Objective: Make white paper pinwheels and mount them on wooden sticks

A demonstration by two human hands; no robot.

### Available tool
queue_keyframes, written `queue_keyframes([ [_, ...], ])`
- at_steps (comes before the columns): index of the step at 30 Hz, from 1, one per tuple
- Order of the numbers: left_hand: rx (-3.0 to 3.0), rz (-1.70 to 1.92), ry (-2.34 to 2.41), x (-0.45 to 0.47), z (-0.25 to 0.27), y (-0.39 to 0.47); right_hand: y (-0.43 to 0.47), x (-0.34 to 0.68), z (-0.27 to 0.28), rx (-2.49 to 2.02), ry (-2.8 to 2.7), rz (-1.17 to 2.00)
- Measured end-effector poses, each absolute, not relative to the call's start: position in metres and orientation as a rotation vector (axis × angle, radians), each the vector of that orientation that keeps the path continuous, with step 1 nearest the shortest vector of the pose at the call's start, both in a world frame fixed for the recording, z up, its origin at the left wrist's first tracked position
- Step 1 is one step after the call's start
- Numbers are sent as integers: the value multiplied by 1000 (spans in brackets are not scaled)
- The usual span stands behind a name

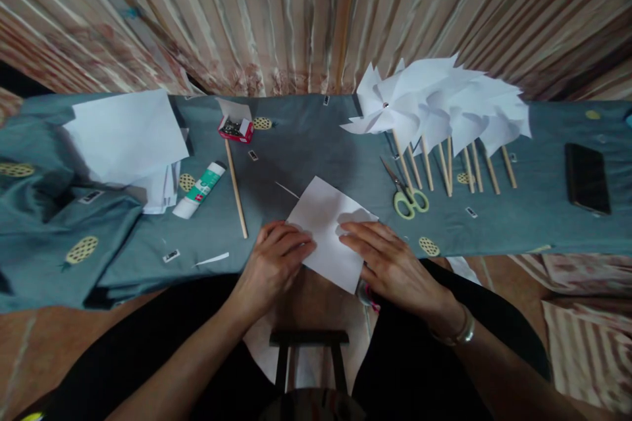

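A square sheet of white paper (328, 227) lies turned cornerwise at the table's front edge, its near corner jutting past the edge. My left hand (279, 260) is closed on its left side, fingers bent over the top. On the right side my right hand (390, 263) grips the sheet, fingers above and thumb low at the edge. The undersides of both hands are hidden. A thin white paper strip (287, 189) sticks out beyond the sheet's upper left edge. Nearest my right hand are green-handled scissors (409, 200), blades slightly apart.
Several white paper pinwheels (395, 102) on wooden sticks lie overlapping at the back right, left of a black phone (587, 177). To the left are a wooden stick (236, 191), a red box of small metal pieces (237, 129), a glue stick (200, 189) and stacked paper (128, 135).
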State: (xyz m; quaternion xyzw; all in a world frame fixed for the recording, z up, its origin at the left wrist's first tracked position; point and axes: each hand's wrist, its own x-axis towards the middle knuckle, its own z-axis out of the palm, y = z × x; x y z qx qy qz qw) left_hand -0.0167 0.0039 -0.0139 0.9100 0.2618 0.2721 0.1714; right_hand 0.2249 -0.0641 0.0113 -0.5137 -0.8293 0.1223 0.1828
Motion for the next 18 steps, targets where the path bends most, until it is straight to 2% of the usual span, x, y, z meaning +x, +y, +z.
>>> queue_keyframes([
  [5,2521,732,799,-17,-4,3,-54,233,9,-1438,-1959,726],
  [9,2422,735,933,-17,-6,3,-36,232,3,-1591,-1602,900],
  [18,2398,764,1056,-20,-15,2,-11,220,-10,-1710,-1528,698],
])
